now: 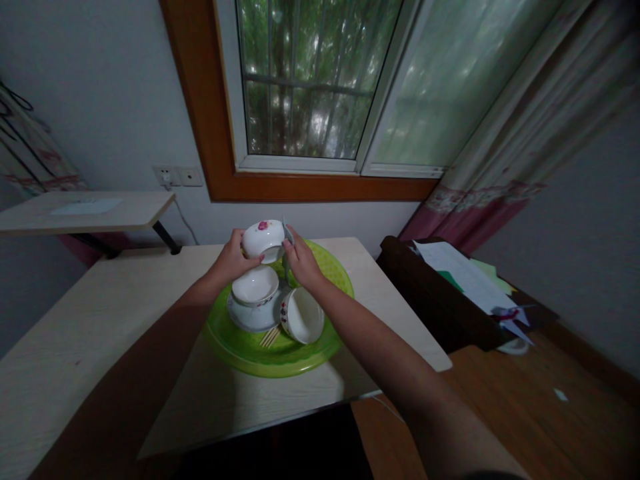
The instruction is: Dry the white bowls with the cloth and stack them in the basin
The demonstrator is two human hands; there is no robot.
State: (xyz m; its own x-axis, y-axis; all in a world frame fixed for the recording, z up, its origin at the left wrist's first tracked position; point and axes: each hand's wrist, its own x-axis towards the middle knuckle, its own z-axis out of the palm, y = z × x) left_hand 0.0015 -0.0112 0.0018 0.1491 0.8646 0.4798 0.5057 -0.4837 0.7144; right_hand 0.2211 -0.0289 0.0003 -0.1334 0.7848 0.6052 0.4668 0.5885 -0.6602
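Observation:
My left hand (pixel 236 259) grips a white bowl (pixel 261 239) with a red flower on its side, tilted above the tray. My right hand (pixel 301 257) is closed on a thin grey-blue cloth (pixel 287 230), held against the bowl's right side; part hangs below the fingers. Beneath, a white bowl (pixel 255 285) rests on a white plate (pixel 250 320). To its right, another bowl (pixel 305 316) with a patterned outside lies tipped toward me. Several chopsticks (pixel 271 337) stick out between the plate and that bowl. All these lie in a round green tray (pixel 280 368).
The tray stands on a pale wooden table (pixel 165 333) against the wall below a window (pixel 310 87). At the left is a raised shelf (pixel 85 210) on black legs. Papers (pixel 457 277) lie on a dark brown piece of furniture (pixel 420 300) at the right.

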